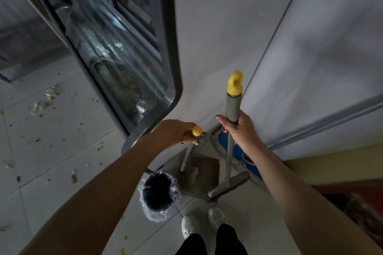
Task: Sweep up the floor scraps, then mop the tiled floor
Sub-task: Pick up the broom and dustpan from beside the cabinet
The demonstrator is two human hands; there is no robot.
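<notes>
The tiled floor (62, 151) meets a white wall in a corner beside a glass door (116, 58). Scraps (44, 105) lie far left on the tiles, well apart from the tools.

Step in hand: take up both tools for sweeping.

1. Left hand (176, 131): the fingers curl over the top of the dustpan handle (187, 155), just under its yellow cap. Lift straight up so that the dustpan (204, 172) clears the lined bin (153, 214) just to its left.
2. Keep the pan level; something pale appears to lie in it.
3. Right hand (238, 128): the fingers and thumb wrap the grey grip of the broom (233, 107), below its yellow cap. The brush head (230, 185) rests on the floor at the pan's right edge. Raise it clear of the blue bucket (222, 139) behind.
4. Carry both tools left to the scraps.
</notes>
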